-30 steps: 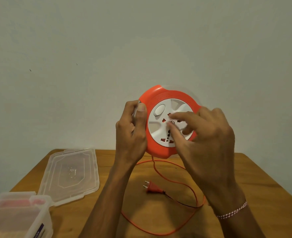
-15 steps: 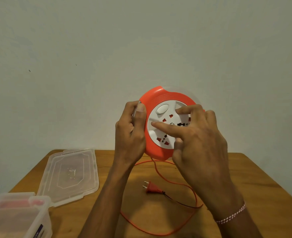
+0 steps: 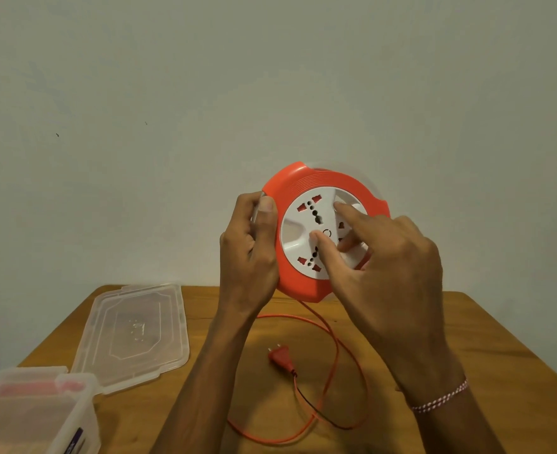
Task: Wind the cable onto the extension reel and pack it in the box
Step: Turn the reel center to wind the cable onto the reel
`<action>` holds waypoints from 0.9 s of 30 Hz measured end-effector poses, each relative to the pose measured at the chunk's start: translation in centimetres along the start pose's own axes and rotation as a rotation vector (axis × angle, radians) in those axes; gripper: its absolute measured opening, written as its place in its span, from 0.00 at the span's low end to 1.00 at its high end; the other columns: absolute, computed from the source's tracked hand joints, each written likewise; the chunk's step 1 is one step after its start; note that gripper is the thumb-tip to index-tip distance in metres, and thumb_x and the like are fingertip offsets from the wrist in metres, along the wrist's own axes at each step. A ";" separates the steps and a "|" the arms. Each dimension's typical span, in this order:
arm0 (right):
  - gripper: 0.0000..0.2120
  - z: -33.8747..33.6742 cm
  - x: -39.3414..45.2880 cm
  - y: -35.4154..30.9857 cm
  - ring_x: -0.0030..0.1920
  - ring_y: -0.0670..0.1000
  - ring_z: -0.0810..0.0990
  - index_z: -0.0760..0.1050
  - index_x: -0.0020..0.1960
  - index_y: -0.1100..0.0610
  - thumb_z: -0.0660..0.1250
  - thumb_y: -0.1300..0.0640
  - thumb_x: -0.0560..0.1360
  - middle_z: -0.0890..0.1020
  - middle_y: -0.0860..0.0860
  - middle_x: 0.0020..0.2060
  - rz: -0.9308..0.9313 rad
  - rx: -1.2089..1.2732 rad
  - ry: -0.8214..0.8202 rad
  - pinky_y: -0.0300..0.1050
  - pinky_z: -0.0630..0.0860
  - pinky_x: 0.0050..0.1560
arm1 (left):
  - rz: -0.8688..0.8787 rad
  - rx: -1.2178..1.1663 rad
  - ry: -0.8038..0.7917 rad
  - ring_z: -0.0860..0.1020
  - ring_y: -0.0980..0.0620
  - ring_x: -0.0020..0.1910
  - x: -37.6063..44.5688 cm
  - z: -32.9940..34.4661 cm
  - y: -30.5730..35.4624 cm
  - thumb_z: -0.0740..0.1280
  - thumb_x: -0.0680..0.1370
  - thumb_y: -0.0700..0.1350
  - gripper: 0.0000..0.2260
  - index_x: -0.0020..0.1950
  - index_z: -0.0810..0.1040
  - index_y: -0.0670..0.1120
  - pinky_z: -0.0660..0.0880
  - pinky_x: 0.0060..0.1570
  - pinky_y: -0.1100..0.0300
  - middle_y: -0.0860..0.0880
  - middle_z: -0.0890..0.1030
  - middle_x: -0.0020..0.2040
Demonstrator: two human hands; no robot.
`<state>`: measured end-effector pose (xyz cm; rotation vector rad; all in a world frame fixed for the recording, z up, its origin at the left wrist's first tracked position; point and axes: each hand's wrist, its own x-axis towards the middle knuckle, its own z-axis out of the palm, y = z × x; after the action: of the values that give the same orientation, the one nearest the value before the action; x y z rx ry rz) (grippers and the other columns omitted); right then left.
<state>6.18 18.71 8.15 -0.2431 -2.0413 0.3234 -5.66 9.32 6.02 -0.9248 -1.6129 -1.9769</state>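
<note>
I hold an orange extension reel [image 3: 306, 188] upright above the table, its white socket dial [image 3: 298, 231] facing me. My left hand [image 3: 249, 253] grips the reel's left edge, thumb on the orange rim. The fingers of my right hand [image 3: 385, 267] press into the dial's recesses. An orange cable [image 3: 336, 352] hangs from the reel's bottom and lies in a loose loop on the wooden table [image 3: 486, 362]. Its orange plug [image 3: 280, 357] rests inside the loop. A clear plastic box [image 3: 35, 411] stands at the bottom left corner.
The box's clear lid [image 3: 136, 335] lies flat on the table's left side, just behind the box. A plain wall rises directly behind the table's far edge. The table's right edge runs diagonally at the right of view.
The white dial has turned under my right fingers, so the sockets sit at new angles. The cable loop on the table has shrunk slightly. My left hand has kept its grip.
</note>
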 end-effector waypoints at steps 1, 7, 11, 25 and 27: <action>0.25 0.0 0.1 0.1 0.48 0.50 0.79 0.77 0.64 0.56 0.71 0.45 0.72 0.84 0.53 0.52 -0.013 0.004 -0.006 0.39 0.73 0.48 | -0.001 -0.003 0.002 0.84 0.57 0.46 0.0 0.0 0.0 0.57 0.81 0.54 0.15 0.61 0.73 0.47 0.81 0.37 0.66 0.57 0.82 0.50; 0.18 -0.1 0.2 0.1 0.62 0.55 0.74 0.80 0.59 0.51 0.75 0.59 0.70 0.77 0.55 0.61 -0.047 0.097 -0.087 0.44 0.75 0.54 | 0.006 -0.008 0.007 0.84 0.58 0.46 0.0 0.0 0.2 0.57 0.81 0.54 0.12 0.59 0.73 0.51 0.79 0.37 0.68 0.61 0.82 0.48; 0.28 -0.4 0.3 -0.3 0.69 0.59 0.66 0.78 0.62 0.44 0.76 0.64 0.67 0.70 0.55 0.70 -0.070 -0.013 -0.280 0.57 0.73 0.60 | 0.008 -0.008 0.003 0.84 0.57 0.47 0.1 -0.1 0.2 0.56 0.82 0.54 0.11 0.59 0.72 0.52 0.80 0.37 0.68 0.60 0.81 0.49; 0.33 0.2 -0.3 -1.0 0.42 0.53 0.84 0.71 0.70 0.45 0.67 0.32 0.69 0.85 0.52 0.50 0.121 -0.054 0.013 0.48 0.81 0.42 | 0.041 0.002 -0.035 0.84 0.60 0.46 0.0 0.2 0.2 0.56 0.83 0.52 0.11 0.59 0.72 0.49 0.78 0.37 0.70 0.66 0.81 0.47; 0.32 0.3 -0.3 -0.9 0.41 0.53 0.85 0.73 0.69 0.48 0.66 0.33 0.70 0.86 0.51 0.49 0.135 -0.025 0.031 0.49 0.81 0.43 | 0.033 0.002 -0.031 0.84 0.60 0.47 0.0 0.2 0.1 0.57 0.83 0.52 0.11 0.60 0.73 0.49 0.78 0.36 0.71 0.67 0.81 0.47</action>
<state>6.03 17.77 8.09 -0.4004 -2.0037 0.3758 -5.56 9.50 6.11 -0.9791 -1.6056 -1.9476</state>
